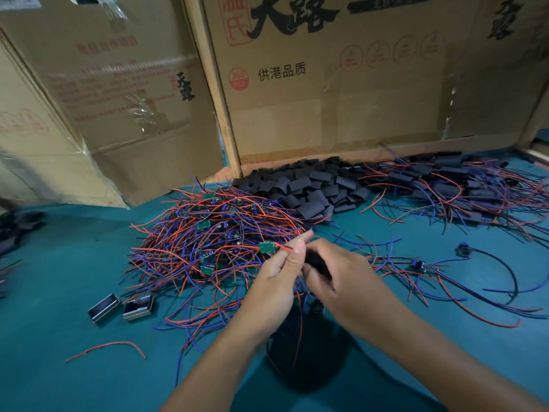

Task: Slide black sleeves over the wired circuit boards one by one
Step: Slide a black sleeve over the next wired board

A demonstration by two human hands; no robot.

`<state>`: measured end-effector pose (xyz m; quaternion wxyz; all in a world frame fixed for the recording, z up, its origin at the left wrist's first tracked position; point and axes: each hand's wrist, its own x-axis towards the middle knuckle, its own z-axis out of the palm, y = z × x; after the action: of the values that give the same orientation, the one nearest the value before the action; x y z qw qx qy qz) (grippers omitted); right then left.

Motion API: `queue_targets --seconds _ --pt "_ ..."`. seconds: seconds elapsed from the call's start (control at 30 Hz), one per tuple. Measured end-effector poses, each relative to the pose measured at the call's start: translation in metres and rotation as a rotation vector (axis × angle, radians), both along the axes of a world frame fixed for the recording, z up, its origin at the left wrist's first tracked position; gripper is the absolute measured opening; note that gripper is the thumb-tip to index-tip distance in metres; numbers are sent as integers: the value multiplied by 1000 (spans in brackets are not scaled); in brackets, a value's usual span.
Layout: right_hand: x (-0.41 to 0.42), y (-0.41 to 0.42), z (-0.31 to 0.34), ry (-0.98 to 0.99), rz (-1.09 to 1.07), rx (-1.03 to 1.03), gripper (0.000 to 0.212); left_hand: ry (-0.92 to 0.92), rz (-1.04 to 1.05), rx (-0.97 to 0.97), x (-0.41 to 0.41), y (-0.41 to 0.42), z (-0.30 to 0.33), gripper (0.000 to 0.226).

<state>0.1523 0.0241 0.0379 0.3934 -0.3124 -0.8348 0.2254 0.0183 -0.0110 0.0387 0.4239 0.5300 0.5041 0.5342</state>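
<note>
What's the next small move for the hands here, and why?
Probably draw the black sleeve in the right hand leftward along the wires onto the green circuit board, which the left hand holds bare by its leads.

Green circuit board (266, 248) with red and black leads, raised over tangled wired pile (214, 233); black sleeve (316, 260) just beside; loose sleeves heaped (312, 187) behind.
</note>
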Motion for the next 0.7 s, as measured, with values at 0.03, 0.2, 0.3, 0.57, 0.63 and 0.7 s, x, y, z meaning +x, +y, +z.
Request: queue_targets --seconds 0.03,0.2,0.3,0.57,0.63,0.7 --pt "0 1 -1 8 -22 3 13 -79 35 -41 1 1 0 51" --pt "8 11 2 -40 -86 70 13 -523 57 -273 -2 5 5 60" --pt "11 11 4 -73 -56 99 23 -608 90 -355 -9 6 5 65" --pt "18 9 11 -211 -14 219 33 -581 187 -288 -24 4 13 37" --pt "20 15 9 -163 -31 166 31 -596 176 -235 -24 3 14 27" --pt "23 22 7 -144 -58 136 29 -564 201 -176 -23 4 14 19"
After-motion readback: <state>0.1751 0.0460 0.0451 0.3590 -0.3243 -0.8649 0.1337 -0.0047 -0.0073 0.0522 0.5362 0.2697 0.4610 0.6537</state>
